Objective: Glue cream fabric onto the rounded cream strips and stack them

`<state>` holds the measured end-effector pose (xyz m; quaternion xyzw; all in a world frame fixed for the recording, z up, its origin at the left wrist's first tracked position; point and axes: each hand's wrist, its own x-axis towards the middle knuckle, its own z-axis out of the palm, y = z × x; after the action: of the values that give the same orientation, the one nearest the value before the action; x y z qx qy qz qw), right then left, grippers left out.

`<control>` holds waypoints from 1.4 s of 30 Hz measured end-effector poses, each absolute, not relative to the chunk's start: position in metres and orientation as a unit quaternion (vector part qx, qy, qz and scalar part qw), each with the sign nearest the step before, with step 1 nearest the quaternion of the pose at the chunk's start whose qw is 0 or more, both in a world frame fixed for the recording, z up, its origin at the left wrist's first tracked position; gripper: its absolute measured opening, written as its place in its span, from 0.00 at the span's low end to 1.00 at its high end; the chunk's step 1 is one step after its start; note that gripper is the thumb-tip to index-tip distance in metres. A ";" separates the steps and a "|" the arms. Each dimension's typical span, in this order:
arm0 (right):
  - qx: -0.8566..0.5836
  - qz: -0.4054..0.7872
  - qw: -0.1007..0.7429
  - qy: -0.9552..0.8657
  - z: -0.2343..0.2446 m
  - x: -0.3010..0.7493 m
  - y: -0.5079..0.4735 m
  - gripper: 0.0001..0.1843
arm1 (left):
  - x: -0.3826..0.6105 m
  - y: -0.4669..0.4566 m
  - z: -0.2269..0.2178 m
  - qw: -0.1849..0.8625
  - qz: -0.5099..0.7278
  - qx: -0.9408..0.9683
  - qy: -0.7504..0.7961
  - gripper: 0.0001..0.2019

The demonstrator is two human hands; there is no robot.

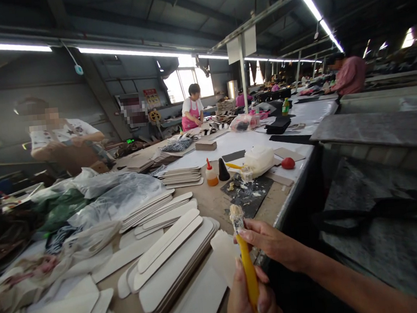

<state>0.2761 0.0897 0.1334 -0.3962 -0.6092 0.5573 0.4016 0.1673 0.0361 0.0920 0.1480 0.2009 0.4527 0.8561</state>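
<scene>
Upright in front of me is a glue brush with a yellow handle (247, 265); its bristle end (236, 212) is caked with pale, dried-looking glue. My left hand (248, 299) is wrapped round the lower handle. Reaching in from the right, my right hand (270, 241) pinches the brush near its ferrule, and some of its fingertips are hidden behind it. Just beyond the bristles lies a dark glue-smeared board (250, 192). To the left are stacks of white rounded panels (177, 264), the nearest one close to my left hand.
A glue bottle with a red tip (211, 173), a black cone (223, 170), a white plastic jug (262, 160) and a red round object (288, 163) stand further back. Plastic bags (117, 198) heap at left. Co-workers stand at left, back and right. The table edge (298, 182) runs along the right.
</scene>
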 end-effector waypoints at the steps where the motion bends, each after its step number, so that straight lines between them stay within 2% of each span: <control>1: -0.397 0.561 0.413 -0.598 0.134 0.274 0.088 0.21 | 0.169 0.036 0.090 0.847 0.457 0.152 0.224 0.28; 6: -0.400 0.579 0.481 -0.523 0.137 0.282 0.091 0.20 | 0.172 0.040 0.070 0.766 0.473 0.183 0.394 0.33; 9: -0.429 0.569 0.511 -0.481 0.132 0.299 0.102 0.20 | 0.168 0.044 0.057 0.736 0.488 0.170 0.438 0.33; 14: -0.468 0.586 0.500 -0.432 0.111 0.324 0.110 0.22 | 0.166 0.052 0.043 0.686 0.516 0.167 0.484 0.27; 18: -0.492 0.567 0.495 -0.437 0.099 0.330 0.108 0.23 | 0.170 0.053 0.043 0.677 0.511 0.176 0.499 0.30; 24: -0.500 0.549 0.489 -0.458 0.097 0.331 0.097 0.26 | 0.173 0.048 0.069 0.709 0.479 0.174 0.488 0.34; 29: -0.499 0.557 0.461 -0.478 0.101 0.329 0.080 0.28 | 0.174 0.045 0.083 0.693 0.485 0.220 0.486 0.30; 32: -0.504 0.549 0.428 -0.512 0.100 0.326 0.068 0.30 | 0.177 0.043 0.091 0.682 0.495 0.233 0.485 0.32; 35: -0.513 0.505 0.389 -0.575 0.100 0.322 0.055 0.29 | 0.179 0.041 0.099 0.678 0.501 0.232 0.485 0.32; 39: -0.503 0.423 0.352 -0.666 0.104 0.317 0.038 0.27 | 0.178 0.035 0.106 0.674 0.509 0.229 0.484 0.28; 42: -0.490 0.407 0.336 -0.694 0.107 0.315 0.028 0.25 | 0.174 0.029 0.109 0.668 0.516 0.232 0.484 0.25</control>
<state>0.3153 0.0282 0.1070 -0.4902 -0.6940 0.4067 0.3356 0.1738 0.0288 0.1086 0.2317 0.4838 0.5156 0.6681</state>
